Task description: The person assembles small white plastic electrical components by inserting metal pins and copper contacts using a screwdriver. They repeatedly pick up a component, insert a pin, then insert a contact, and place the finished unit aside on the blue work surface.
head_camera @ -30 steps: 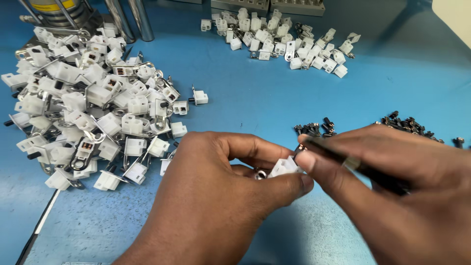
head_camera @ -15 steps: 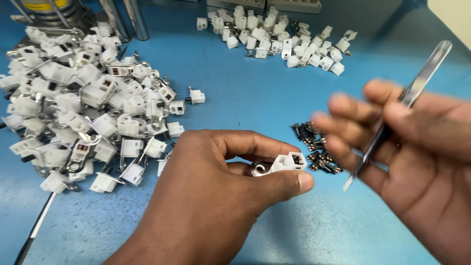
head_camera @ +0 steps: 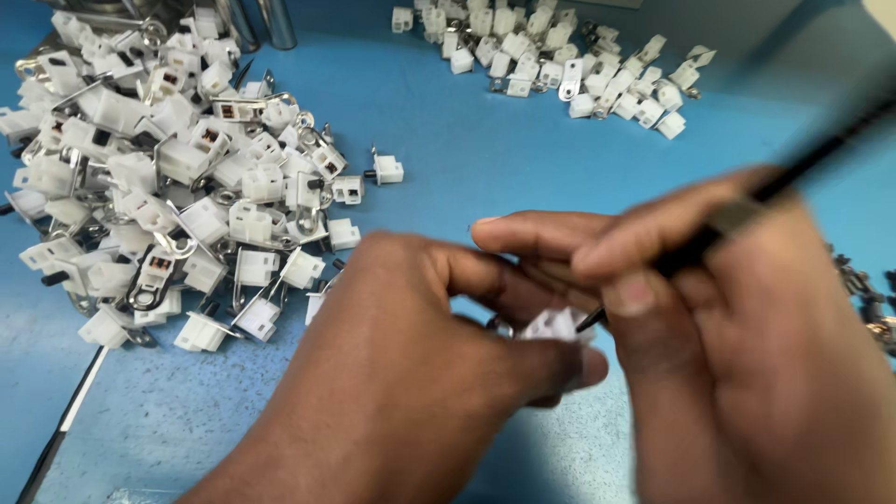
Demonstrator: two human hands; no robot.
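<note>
The left hand (head_camera: 411, 373) is closed around a small white plastic connector (head_camera: 553, 326), pinching it between the thumb and the fingers low in the middle of the view, above the table. The connector looks blocky and hard, with a bit of metal at its left side, but it is blurred and I cannot see more detail. The right hand (head_camera: 747, 345) is closed on thin metal tweezers (head_camera: 747, 210), held like a pen; the dark tip touches the connector or is just beside it, and the long shaft goes up to the right, smeared by motion.

To the left lies a big pile of white connectors (head_camera: 177, 187), square and boxy, many with shiny metal clips and rings. A smaller pile of white parts (head_camera: 560, 61) lies at the top. Some small dark metal pieces (head_camera: 868, 299) lie at the right edge.

The blue table (head_camera: 485, 159) is smooth and matt, with light scratches. Two shiny metal posts (head_camera: 261, 21) stand at the top left.
</note>
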